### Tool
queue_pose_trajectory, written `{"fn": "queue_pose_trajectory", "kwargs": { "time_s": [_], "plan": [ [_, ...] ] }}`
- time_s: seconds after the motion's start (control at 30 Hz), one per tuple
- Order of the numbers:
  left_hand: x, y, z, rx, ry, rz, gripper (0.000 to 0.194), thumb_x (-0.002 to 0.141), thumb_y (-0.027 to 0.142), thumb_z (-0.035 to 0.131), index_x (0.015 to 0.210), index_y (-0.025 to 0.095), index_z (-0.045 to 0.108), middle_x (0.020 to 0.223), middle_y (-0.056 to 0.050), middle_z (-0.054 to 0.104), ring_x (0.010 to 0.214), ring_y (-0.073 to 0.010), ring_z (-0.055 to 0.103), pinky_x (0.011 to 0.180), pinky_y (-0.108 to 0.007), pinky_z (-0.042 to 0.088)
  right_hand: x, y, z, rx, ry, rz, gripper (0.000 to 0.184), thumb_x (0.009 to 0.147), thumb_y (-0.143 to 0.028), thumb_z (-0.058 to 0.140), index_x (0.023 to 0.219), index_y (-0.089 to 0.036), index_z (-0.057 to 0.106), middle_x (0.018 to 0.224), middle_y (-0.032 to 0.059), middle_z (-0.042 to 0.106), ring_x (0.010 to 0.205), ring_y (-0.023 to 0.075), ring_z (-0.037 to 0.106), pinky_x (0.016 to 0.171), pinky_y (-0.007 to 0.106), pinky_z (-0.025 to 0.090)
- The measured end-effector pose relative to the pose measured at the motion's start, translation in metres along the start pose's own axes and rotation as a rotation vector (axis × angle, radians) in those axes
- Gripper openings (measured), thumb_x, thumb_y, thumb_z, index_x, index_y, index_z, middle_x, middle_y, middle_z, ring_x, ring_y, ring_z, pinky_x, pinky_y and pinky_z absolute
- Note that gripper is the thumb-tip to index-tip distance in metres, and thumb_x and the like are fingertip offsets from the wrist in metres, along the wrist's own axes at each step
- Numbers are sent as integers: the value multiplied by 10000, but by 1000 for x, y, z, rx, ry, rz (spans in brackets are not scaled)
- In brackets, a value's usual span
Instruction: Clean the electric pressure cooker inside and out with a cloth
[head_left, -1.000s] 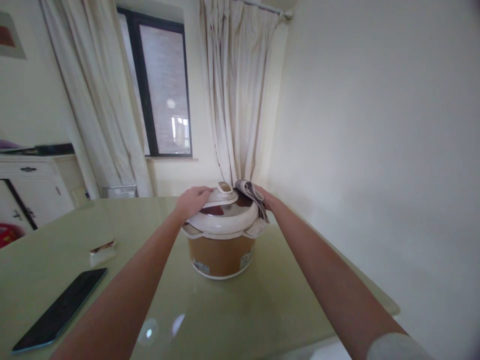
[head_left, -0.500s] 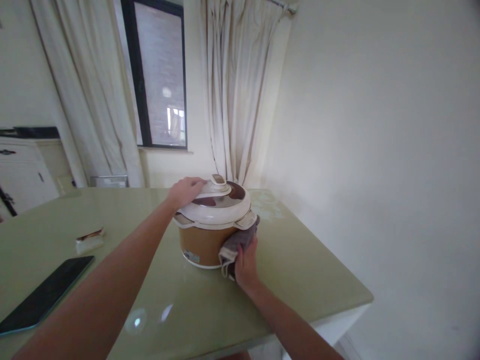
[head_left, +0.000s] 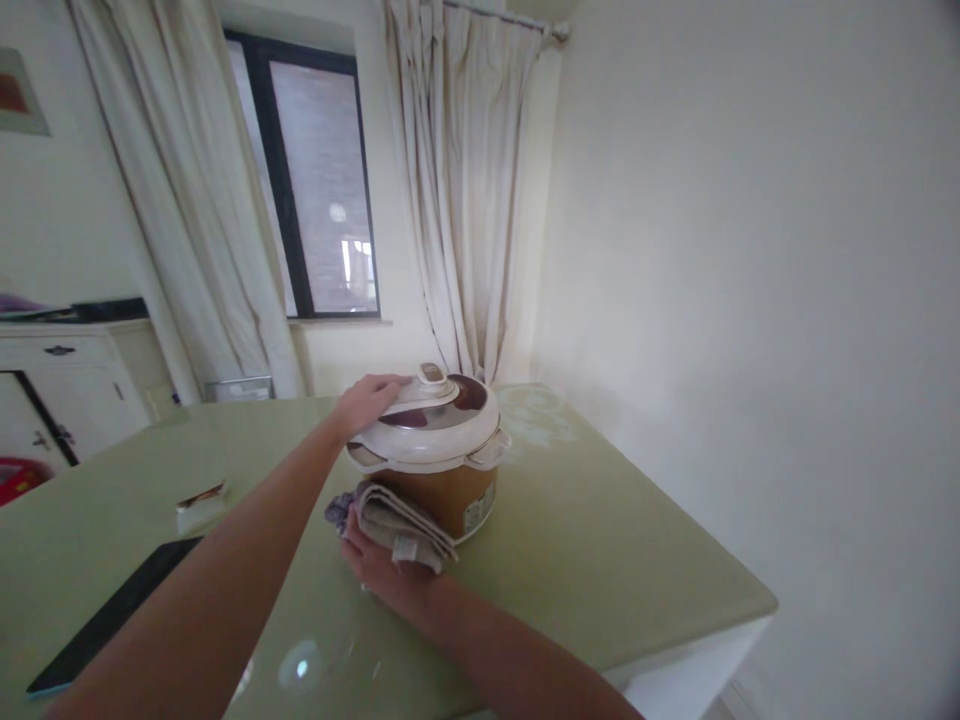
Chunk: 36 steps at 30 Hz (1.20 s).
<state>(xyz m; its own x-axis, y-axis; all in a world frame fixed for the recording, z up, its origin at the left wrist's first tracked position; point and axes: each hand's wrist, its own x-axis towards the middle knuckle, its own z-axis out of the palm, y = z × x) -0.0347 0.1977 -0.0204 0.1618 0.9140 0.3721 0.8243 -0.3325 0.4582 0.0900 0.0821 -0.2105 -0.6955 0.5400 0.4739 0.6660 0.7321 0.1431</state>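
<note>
A white and tan electric pressure cooker (head_left: 457,500) stands on the green tabletop, its lid on. My left hand (head_left: 367,400) holds the white lid handle at the upper left, fingers reaching along it; their undersides are hidden. Low at the cooker's front left, my right hand (head_left: 375,565) grips a folded grey-purple cloth (head_left: 401,525) pressed against the tan side wall. A white tag hangs from the cloth, and a bunched purple part sticks out on its left. A small label shows on the cooker's lower right wall.
Left of my arms lie a dark tablet-like slab (head_left: 112,615) and a small white packet (head_left: 201,508). The table's (head_left: 600,540) right edge runs close to a plain wall. Behind are curtains (head_left: 480,180), a window and a white cabinet (head_left: 75,370).
My right hand has moved the cloth from the cooker's right side across to its front left, uncovering the right-hand label. My left hand stays on the lid handle. The view has tilted slightly up.
</note>
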Motion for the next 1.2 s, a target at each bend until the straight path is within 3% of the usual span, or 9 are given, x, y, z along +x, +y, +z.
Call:
{"fn": "queue_pose_trajectory", "kwargs": {
  "time_s": [0.13,0.23,0.4,0.47,0.53,0.77,0.87,0.97,1.2],
  "plan": [
    [2,-6,2,-8,15,30,592,935,457,364,1340,265,751,1412,-16,716,1323,-261,648,1148,-354,461,-34,44,-27,-57,136,-353,291,1043,-258,532,1135,-447,733,1470,-154,645,1421,103,563,1117,312,562],
    [3,-9,4,-1,27,27,577,931,469,385,1328,282,759,1388,-12,730,1289,-276,672,1123,-370,487,-65,87,-63,-48,231,-381,319,1065,-244,520,1297,-359,705,1497,-33,645,1413,121,574,1039,241,571],
    [2,-6,5,-14,34,10,557,914,460,418,1317,295,766,1368,12,740,1288,-269,674,1117,-346,491,-47,109,-127,69,286,-120,450,1040,-352,589,1484,-419,581,1549,22,596,1423,248,553,1238,467,368],
    [1,-4,4,-21,25,2,546,910,453,433,1314,299,768,1344,19,753,1281,-270,677,1100,-342,505,-22,116,-146,124,315,99,491,1003,-473,621,1474,-335,614,1469,103,639,1356,315,572,1198,518,388],
    [0,-1,3,-13,19,-1,539,917,445,433,1312,301,770,1325,14,763,1266,-279,685,1082,-350,519,4,132,-158,226,314,304,440,1013,-450,583,1392,-252,682,1317,135,698,1233,313,617,1099,486,467],
    [-1,4,1,68,11,-23,554,968,429,367,1362,313,738,1415,-17,712,1306,-304,663,1114,-396,492,44,220,-155,617,284,400,300,914,-291,554,1020,-197,818,1041,76,800,1036,290,695,1000,415,521],
    [-2,5,1,74,10,-33,538,973,422,376,1355,325,741,1412,-14,716,1297,-307,668,1096,-395,502,42,242,-149,598,315,574,284,908,-296,558,960,-209,823,1002,83,812,1078,322,704,1006,420,515],
    [-3,7,1,92,1,-46,536,981,430,372,1364,335,734,1427,-8,706,1301,-320,662,1085,-415,503,41,246,-147,526,297,720,300,936,-329,547,932,-189,813,961,126,806,1037,350,717,967,444,519],
    [-1,6,1,93,-6,-19,541,978,415,359,1354,328,739,1432,-4,703,1322,-302,650,1107,-396,487,52,208,-155,177,93,545,462,1054,-514,422,1211,-209,732,1238,163,738,1180,309,674,1075,446,470]
  ]
}}
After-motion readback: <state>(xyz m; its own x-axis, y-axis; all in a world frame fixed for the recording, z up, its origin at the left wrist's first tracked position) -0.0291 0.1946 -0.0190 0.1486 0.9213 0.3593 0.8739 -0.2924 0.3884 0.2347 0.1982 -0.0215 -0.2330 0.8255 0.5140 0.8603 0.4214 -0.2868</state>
